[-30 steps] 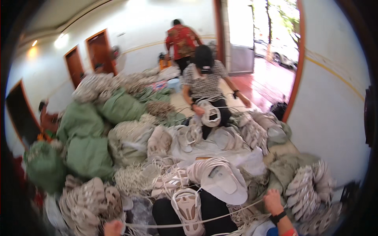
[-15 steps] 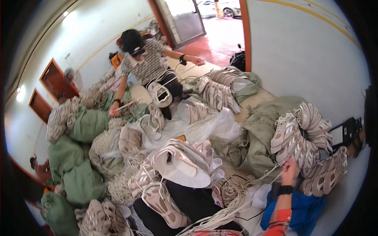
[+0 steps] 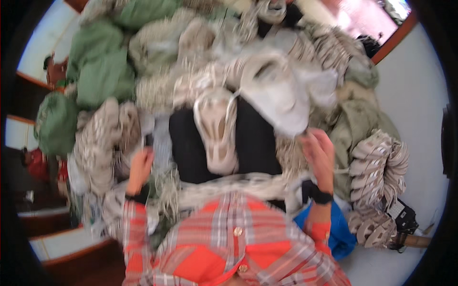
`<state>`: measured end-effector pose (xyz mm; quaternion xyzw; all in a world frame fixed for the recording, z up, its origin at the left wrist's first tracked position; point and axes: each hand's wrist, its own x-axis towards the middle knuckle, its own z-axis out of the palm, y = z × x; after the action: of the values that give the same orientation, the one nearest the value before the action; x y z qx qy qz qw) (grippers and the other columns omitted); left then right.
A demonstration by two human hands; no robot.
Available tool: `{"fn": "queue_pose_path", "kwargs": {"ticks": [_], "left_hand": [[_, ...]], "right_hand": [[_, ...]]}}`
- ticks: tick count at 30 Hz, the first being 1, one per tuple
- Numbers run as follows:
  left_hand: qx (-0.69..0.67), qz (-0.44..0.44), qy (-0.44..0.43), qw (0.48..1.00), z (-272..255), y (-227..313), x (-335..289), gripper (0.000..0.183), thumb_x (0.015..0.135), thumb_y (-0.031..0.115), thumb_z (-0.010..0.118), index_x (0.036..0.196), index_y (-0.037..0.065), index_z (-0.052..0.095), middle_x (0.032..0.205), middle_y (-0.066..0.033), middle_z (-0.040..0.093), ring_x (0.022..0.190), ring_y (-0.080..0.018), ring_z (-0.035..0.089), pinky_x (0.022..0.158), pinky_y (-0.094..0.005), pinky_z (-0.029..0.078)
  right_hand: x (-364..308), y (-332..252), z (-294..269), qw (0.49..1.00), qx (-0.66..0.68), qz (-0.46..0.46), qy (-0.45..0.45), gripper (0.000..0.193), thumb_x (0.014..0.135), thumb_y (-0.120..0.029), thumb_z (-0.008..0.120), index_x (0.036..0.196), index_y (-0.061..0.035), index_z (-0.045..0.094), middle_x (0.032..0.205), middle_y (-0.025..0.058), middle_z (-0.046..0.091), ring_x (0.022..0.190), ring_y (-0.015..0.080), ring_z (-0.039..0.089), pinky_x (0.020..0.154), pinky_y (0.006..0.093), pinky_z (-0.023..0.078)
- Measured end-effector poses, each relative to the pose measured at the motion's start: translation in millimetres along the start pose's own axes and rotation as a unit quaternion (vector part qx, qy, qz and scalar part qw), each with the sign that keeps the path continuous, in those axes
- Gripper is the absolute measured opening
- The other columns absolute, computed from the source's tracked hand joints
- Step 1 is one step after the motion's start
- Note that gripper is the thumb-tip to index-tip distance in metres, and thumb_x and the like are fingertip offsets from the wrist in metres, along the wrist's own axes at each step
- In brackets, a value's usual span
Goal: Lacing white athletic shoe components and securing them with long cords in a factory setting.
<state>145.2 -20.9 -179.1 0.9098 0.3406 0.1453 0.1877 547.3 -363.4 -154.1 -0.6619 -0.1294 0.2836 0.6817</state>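
A beige shoe upper (image 3: 217,128) with pale mesh and a white lace lies upright between my black-trousered legs. Beyond it, a larger whitish shoe upper (image 3: 281,95) is blurred, its narrow end pointing towards my right hand (image 3: 318,151). That hand's fingers are drawn together beside the whitish upper's tip; what they pinch is too smeared to name. Out to the left, my left hand (image 3: 140,164) is also closed, with a small dark shape at its fingertips. A bundle of pale laces (image 3: 238,186) lies across my lap.
Green sacks (image 3: 102,66) and heaps of beige shoe uppers (image 3: 98,138) crowd the left. On the right are stacked uppers (image 3: 374,167), an olive sack (image 3: 355,126) and a blue bag (image 3: 336,229). A white wall (image 3: 422,114) bounds that side. Another person's dark-clothed leg (image 3: 292,16) shows at the top.
The view has tipped down towards my lap. My left hand has come into sight. My right hand, earlier holding pale laces at the right, is now nearer the whitish upper.
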Motion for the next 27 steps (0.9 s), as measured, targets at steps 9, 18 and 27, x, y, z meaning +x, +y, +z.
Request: {"fn": "queue_pose_path", "kwargs": {"ticks": [9,18,27], "left_hand": [[-0.343,-0.104,-0.061,0.932,99,143,21,0.017,0.085,0.005,0.058,0.099,-0.001,0.063,0.083,-0.0123,0.062,0.068,-0.0178,0.059,0.062,-0.0286,0.047],[-0.324,-0.083,0.036,0.942,110,128,21,0.022,0.081,-0.001,0.062,0.103,0.001,0.060,0.085,-0.0074,0.055,0.069,-0.0142,0.056,0.063,-0.0266,0.048],[-0.312,-0.070,0.047,0.946,112,125,25,0.025,0.078,-0.004,0.063,0.103,0.001,0.058,0.085,-0.0074,0.054,0.068,-0.0145,0.056,0.062,-0.0255,0.048]], "right_hand": [[-14,73,162,0.877,-0.390,-0.207,-0.189,0.004,0.085,-0.007,0.054,0.085,-0.0028,0.053,0.082,0.0179,0.053,0.077,0.0400,0.056,0.066,0.0467,0.046],[-13,77,191,0.847,-0.404,-0.260,-0.226,0.005,0.083,-0.005,0.055,0.084,-0.0008,0.052,0.081,0.0176,0.052,0.071,0.0382,0.058,0.061,0.0437,0.048],[-11,72,206,0.820,-0.480,-0.221,-0.218,0.007,0.078,-0.004,0.056,0.081,0.0011,0.053,0.080,0.0202,0.054,0.070,0.0375,0.058,0.062,0.0426,0.049]]}}
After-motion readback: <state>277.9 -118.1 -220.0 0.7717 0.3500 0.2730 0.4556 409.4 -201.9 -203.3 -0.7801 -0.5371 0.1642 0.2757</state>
